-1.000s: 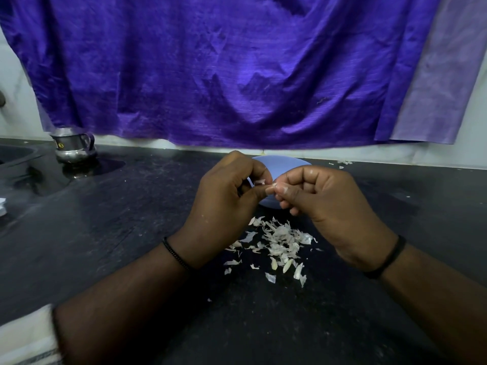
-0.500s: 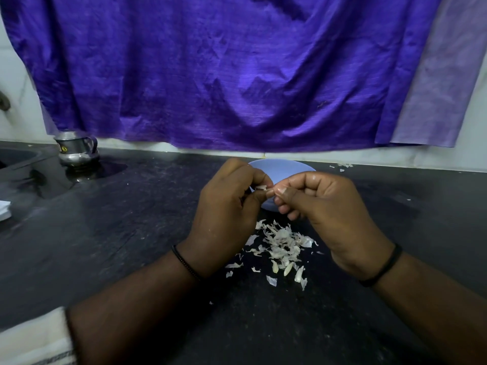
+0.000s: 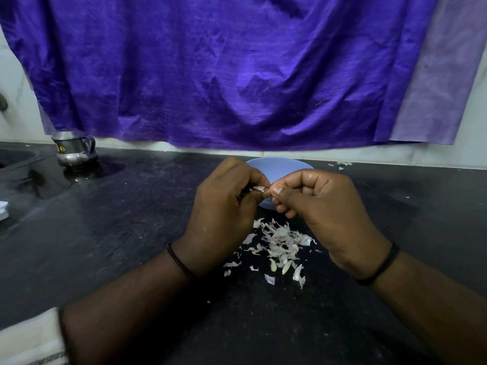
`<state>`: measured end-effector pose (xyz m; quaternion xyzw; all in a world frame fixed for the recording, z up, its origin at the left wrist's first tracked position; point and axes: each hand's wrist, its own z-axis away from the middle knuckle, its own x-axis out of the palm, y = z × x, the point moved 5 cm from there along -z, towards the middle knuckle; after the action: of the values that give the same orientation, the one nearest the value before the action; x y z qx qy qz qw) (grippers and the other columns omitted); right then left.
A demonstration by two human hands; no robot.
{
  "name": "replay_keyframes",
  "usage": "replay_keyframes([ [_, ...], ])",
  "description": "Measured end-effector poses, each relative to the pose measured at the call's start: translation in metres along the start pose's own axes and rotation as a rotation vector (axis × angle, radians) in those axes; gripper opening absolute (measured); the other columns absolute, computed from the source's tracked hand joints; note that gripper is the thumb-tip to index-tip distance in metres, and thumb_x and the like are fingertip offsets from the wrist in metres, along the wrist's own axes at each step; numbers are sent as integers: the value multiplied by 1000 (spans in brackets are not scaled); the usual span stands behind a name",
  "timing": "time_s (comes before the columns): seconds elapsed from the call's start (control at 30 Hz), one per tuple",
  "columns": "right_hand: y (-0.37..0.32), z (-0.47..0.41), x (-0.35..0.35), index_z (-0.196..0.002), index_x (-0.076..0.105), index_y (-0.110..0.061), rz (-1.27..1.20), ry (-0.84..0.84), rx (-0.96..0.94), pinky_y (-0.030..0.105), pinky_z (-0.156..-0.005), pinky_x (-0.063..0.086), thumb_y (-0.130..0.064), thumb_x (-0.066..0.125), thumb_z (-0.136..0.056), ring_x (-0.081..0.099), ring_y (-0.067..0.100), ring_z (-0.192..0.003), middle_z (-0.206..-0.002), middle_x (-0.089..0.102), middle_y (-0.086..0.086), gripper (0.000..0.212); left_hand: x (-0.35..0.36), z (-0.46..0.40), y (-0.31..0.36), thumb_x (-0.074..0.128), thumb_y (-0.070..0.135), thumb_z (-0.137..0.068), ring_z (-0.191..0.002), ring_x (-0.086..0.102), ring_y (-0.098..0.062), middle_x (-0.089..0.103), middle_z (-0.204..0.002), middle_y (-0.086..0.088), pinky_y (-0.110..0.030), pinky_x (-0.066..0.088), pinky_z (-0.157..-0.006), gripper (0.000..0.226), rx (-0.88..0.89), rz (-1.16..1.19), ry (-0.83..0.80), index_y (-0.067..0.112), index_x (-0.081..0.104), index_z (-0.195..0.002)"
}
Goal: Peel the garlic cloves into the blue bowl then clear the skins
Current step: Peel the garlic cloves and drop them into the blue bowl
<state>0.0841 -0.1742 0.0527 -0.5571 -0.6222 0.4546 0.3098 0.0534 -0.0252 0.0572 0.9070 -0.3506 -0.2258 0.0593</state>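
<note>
My left hand (image 3: 226, 206) and my right hand (image 3: 324, 212) meet in front of the blue bowl (image 3: 279, 167), fingers curled, pinching one small garlic clove (image 3: 259, 189) between them. A flake of pale skin sticks up from the clove at my left fingertips. My hands cover most of the bowl, so its inside is hidden. A heap of white garlic skins (image 3: 279, 243) lies on the black counter just below my hands.
A small steel jug (image 3: 73, 151) stands at the back left beside a sink edge (image 3: 18, 159). A purple cloth (image 3: 237, 75) hangs along the wall. A few skin flakes (image 3: 341, 164) lie behind the bowl at right. White cloth (image 3: 29, 338) shows at the lower left.
Both hands stay together on the clove and have shifted only slightly. The view has tilted a little, so the counter items sit lower in the frame.
</note>
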Motion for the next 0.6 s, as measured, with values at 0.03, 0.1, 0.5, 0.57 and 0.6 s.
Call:
replay_keyframes([
  [0.03, 0, 0, 0, -85, 73, -3, 4, 2, 2, 18, -57, 51, -4, 70, -87, 65, 9, -61, -73, 75, 2, 4, 0, 0, 0, 77, -3, -78, -72, 50, -5, 58, -81, 2, -10, 39, -65, 15, 1, 5, 0, 8, 69, -82],
  [0.1, 0, 1, 0, -84, 73, -4, 10, 5, 7, 19, -57, 52, -5, 70, -87, 65, 10, -62, -74, 76, 5, 4, 0, 0, -1, 77, -2, -79, -72, 52, -5, 59, -81, 2, -10, 39, -65, 12, 7, 11, -1, 8, 70, -82],
  [0.5, 3, 1, 2, -82, 73, -5, -2, 12, 29, 20, -58, 53, -4, 71, -87, 66, 11, -62, -74, 75, 5, 5, 3, 3, -1, 66, -4, -77, -73, 53, -10, 59, -86, 0, -21, 43, -62, 14, 52, 0, -43, 7, 67, -86],
  [0.57, 3, 1, 2, -83, 73, -5, -7, 19, 38, 20, -58, 53, -6, 71, -87, 66, 11, -62, -73, 75, 6, 5, 3, 4, 1, 67, -7, -78, -73, 52, -11, 58, -87, 0, -23, 43, -61, 15, 70, -17, -33, 6, 66, -86],
  [0.6, 4, 2, 2, -84, 73, -5, -16, 24, 44, 20, -58, 53, -7, 71, -88, 66, 11, -63, -73, 75, 6, 6, 4, 4, 1, 67, -9, -79, -72, 51, -10, 56, -86, 0, -23, 42, -60, 16, 69, -17, -28, 6, 65, -86],
])
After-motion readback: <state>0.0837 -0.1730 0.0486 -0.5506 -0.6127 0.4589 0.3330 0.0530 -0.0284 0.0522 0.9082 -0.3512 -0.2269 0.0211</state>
